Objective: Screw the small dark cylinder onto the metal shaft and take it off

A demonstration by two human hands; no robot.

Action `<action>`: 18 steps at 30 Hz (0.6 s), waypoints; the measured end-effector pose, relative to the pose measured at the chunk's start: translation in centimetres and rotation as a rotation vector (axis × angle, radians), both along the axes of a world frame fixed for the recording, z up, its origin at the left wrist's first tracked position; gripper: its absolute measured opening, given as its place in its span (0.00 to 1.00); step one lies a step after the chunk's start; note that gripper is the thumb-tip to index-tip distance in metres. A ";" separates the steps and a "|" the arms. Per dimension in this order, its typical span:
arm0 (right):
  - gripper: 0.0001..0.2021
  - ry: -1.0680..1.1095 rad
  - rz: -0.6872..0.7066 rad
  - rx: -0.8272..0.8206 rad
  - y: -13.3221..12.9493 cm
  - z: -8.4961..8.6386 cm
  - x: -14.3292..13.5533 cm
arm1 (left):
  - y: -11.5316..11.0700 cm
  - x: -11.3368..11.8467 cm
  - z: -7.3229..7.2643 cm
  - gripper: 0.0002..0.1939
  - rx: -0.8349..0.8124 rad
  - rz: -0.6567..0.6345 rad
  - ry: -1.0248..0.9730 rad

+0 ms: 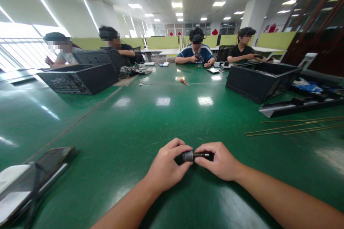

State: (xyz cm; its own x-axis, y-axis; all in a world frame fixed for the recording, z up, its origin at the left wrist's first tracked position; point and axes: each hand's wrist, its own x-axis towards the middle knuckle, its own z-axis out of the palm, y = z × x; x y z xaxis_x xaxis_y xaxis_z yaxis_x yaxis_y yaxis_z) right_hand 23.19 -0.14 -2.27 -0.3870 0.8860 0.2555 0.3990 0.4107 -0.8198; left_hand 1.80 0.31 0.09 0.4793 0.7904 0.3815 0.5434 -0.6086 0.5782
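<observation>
"Where's the grey cylindrical part (188, 156)?"

"At the worktop's (161, 118) near side: my left hand (167, 167) pinches its body, my right hand (222, 161) the ribbed shaft (202, 155). I'd keep both in line."

"What's around?"

"Orange screwdriver (183, 81) well ahead, brass rods (292, 130) off right, neither in my way."

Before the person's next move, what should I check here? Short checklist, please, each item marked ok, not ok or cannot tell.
1. Left hand around the wide end of the metal part: ok.
2. Right hand with fingertips at its narrow shaft: ok.
3. Silver tip in sight, pointing away from the left hand: ok.
4. Firmness of either grip: cannot tell.
5. Screwdriver apart from both hands: ok, it lies farther up the table.
6. Thin rods apart from the right hand: ok.
</observation>
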 end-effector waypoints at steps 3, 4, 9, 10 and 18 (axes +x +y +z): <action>0.06 0.006 -0.004 -0.009 0.0 0.0 -0.1 | 0.0 0.0 0.1 0.13 0.003 -0.001 -0.001; 0.07 0.007 -0.011 -0.009 0.0 0.0 -0.1 | 0.0 0.0 0.2 0.13 0.001 0.000 -0.001; 0.07 0.009 -0.027 -0.004 0.1 0.0 -0.2 | 0.1 -0.3 0.1 0.14 -0.005 0.012 0.006; 0.06 0.010 -0.026 -0.006 0.1 0.0 -0.2 | 0.2 -0.3 0.1 0.14 -0.008 0.013 0.010; 0.06 0.010 -0.029 -0.022 0.1 0.1 -0.3 | 0.3 -0.3 0.1 0.14 -0.015 0.016 0.000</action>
State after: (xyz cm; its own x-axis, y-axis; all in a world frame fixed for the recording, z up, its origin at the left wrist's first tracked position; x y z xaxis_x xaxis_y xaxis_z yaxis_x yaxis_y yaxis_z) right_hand 22.93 0.00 -2.16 -0.3589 0.9020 0.2399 0.4021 0.3813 -0.8324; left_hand 1.48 0.59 0.17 0.4662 0.8036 0.3699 0.5529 -0.5911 0.5873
